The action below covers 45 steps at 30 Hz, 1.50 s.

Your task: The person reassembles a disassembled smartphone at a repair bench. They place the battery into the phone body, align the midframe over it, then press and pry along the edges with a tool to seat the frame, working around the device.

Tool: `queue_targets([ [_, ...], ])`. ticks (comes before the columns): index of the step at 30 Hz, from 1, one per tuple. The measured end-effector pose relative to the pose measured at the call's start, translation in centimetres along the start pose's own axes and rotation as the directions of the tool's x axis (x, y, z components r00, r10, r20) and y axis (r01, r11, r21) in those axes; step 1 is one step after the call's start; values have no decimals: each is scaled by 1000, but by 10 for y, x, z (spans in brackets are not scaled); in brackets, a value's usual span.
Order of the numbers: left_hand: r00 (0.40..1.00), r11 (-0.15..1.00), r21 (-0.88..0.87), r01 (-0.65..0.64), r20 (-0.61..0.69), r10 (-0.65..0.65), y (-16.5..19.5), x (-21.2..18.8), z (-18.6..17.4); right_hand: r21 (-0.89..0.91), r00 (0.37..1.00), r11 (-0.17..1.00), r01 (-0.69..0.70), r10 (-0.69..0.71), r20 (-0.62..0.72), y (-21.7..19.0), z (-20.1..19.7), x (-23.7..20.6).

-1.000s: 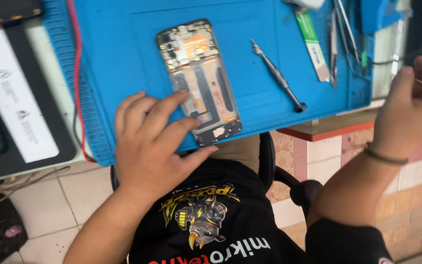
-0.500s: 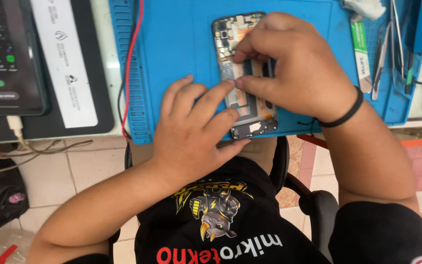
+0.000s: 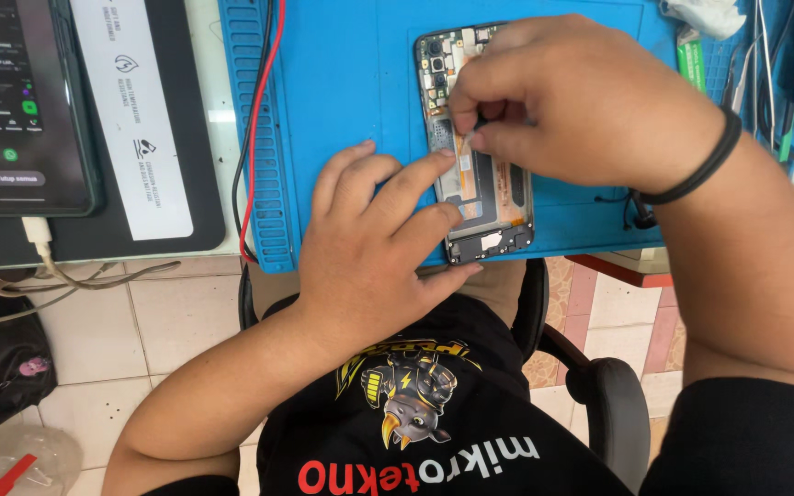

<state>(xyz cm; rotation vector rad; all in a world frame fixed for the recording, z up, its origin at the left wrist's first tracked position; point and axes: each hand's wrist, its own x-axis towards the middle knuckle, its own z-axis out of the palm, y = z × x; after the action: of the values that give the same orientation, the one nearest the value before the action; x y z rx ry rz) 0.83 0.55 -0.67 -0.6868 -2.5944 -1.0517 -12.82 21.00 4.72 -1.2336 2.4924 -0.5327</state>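
My right hand (image 3: 590, 101) has come onto the opened phone (image 3: 475, 147), fingertips pinching inside it. My left hand (image 3: 379, 248) stays flat, holding its edge.

Opened phone (image 3: 480, 174) lay on blue mat (image 3: 342, 83), far centre. Left hand (image 3: 374, 243) pressed flat on phone's near-left edge; right hand (image 3: 581, 101) pinched a small part over its middle. Lit tablet (image 3: 11, 101) far left w/ red & black wires (image 3: 259, 110) between.

The opened phone (image 3: 475, 156) lies on the work mat (image 3: 342, 101). The left hand (image 3: 374, 248) rests at its left edge, the right hand (image 3: 581, 101) over its top. A tablet (image 3: 16, 101) lies well left of the mat, cables (image 3: 255, 138) between them.
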Motion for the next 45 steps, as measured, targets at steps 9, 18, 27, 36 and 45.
queue_targets([
  [9,999,999,41,5,49,-7,5,5,-2,-462,985,872,164,-174,23,-23,-1,-3],
  [18,998,999,40,-14,65,11,5,7,-3,-349,998,936,52,-64,-23,-36,6,-20],
  [27,999,1000,17,14,39,-15,6,7,-2,-33,985,998,47,-51,-164,-36,19,-39],
  [36,999,999,9,39,-13,-39,8,6,1,-14,981,999,-51,48,-189,-67,1,-44],
  [45,997,998,20,65,-34,-64,10,3,3,-180,957,980,88,-133,-260,-38,27,-46],
])
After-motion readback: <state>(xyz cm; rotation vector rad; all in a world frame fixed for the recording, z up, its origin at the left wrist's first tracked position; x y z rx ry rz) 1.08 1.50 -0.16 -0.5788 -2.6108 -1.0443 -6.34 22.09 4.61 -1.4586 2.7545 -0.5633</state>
